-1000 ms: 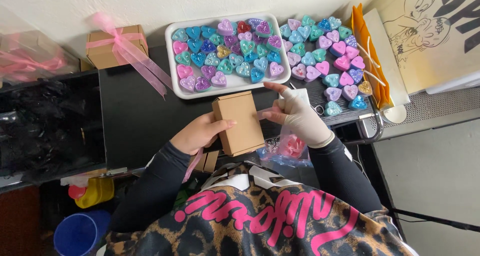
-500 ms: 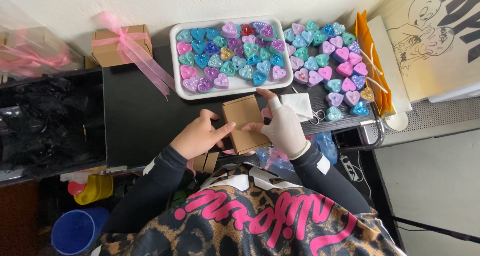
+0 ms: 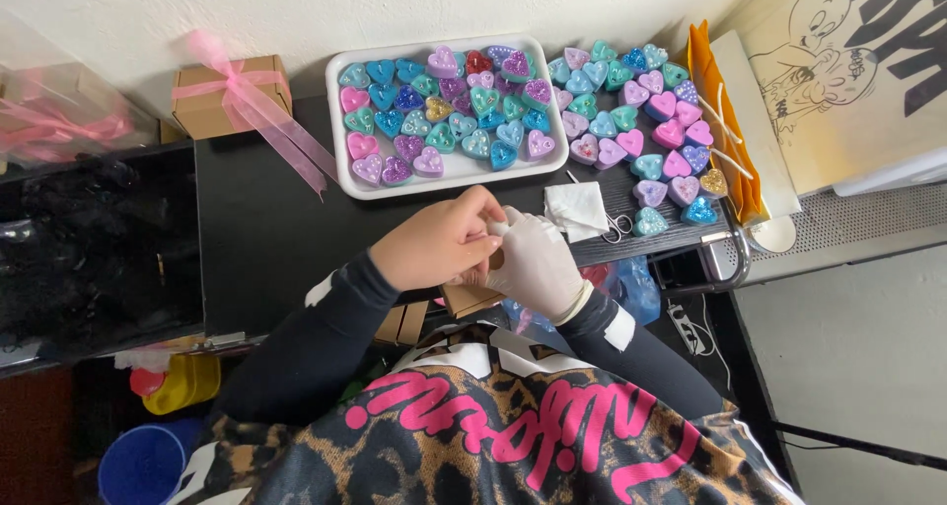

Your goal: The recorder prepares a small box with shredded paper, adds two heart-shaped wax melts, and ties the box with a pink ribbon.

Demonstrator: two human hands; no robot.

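Below the white tray [image 3: 449,175], our bare left hand [image 3: 434,244] and gloved right hand [image 3: 533,263] both close on the small cardboard box [image 3: 469,298]; next, careful folding.

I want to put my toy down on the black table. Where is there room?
Bare black tabletop lies between the brown gift box with pink ribbon, the white tray of heart shapes and the left hand. The right side is crowded with loose glittery hearts, a white folded cloth and small scissors.
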